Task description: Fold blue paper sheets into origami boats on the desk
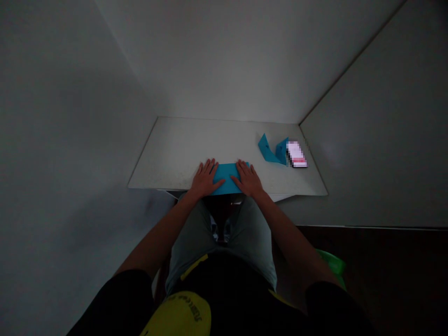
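Note:
A blue sheet of paper (227,173) lies flat at the front edge of the white table (196,135). My left hand (205,179) rests on its left end, palm down with the fingers spread. On the right end lies my right hand (248,178), also flat, its fingers stretched forward. The two thumbs point toward each other across the paper. Both hands cover parts of the sheet, so its side edges are partly hidden. A folded blue paper shape (268,153) with raised ends sits farther back on the right.
Beside the folded paper, near the table's right edge, lies a phone (297,155) with a lit, pixelated screen. Walls (224,60) enclose the table at the back and both sides. A green plastic container (332,263) stands low at the right, behind my right arm.

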### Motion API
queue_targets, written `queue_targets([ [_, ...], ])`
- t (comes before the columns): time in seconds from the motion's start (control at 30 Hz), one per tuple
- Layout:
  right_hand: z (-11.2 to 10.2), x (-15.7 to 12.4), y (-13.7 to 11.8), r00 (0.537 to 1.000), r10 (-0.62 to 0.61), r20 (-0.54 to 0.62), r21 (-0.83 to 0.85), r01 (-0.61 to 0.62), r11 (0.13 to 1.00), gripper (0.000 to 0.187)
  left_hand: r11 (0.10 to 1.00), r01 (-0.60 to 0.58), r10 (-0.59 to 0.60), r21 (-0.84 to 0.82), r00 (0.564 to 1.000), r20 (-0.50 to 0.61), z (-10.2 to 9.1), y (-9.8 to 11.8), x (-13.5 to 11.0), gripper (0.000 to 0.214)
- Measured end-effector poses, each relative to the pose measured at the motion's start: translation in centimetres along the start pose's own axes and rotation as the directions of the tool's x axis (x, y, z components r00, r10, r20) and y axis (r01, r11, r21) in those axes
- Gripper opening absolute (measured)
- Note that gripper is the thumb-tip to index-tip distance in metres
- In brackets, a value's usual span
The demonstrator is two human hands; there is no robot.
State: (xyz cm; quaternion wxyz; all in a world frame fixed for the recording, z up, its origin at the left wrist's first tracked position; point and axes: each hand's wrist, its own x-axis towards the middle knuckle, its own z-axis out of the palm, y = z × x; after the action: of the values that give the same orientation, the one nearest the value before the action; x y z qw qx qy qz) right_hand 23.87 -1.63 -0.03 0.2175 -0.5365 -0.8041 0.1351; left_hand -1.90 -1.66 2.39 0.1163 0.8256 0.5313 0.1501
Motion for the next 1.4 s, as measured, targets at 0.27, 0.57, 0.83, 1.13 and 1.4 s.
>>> queue_targets([
  [0.27, -1.8, -1.4, 2.7, 0.986, 0.121, -0.114, -0.101, -0.133, 0.986, 0.102, 0.973, 0.231, -0.231, -0.01, 0.967, -0.111, -0.9, 0.1, -0.1, 0.099],
  [0.57, -3.1, -1.4, 1.9, 0.989, 0.096, -0.11, -0.058, -0.103, 0.993, 0.097, 0.967, 0.246, -0.253, -0.064, 0.957, -0.142, -1.1, -0.3, 0.3, 0.09],
  [0.83, -3.1, -2.0, 0.8, 0.991, -0.035, -0.126, 0.003, 0.035, 0.999, 0.069, 0.968, 0.241, -0.249, -0.068, 0.953, -0.172, -1.0, -0.2, 0.1, 0.105],
  [1.13, -1.9, -4.5, -2.6, 0.981, -0.194, 0.019, -0.121, 0.194, 0.973, 0.051, 0.969, 0.24, -0.247, -0.064, 0.956, -0.156, -1.0, -0.3, 0.3, 0.084],
  [1.4, -1.2, -3.9, -2.5, 0.979, -0.2, -0.029, -0.104, 0.196, 0.975, 0.045, 0.942, 0.326, -0.33, -0.074, 0.943, -0.036, -2.0, 0.5, 1.5, 0.089],
])
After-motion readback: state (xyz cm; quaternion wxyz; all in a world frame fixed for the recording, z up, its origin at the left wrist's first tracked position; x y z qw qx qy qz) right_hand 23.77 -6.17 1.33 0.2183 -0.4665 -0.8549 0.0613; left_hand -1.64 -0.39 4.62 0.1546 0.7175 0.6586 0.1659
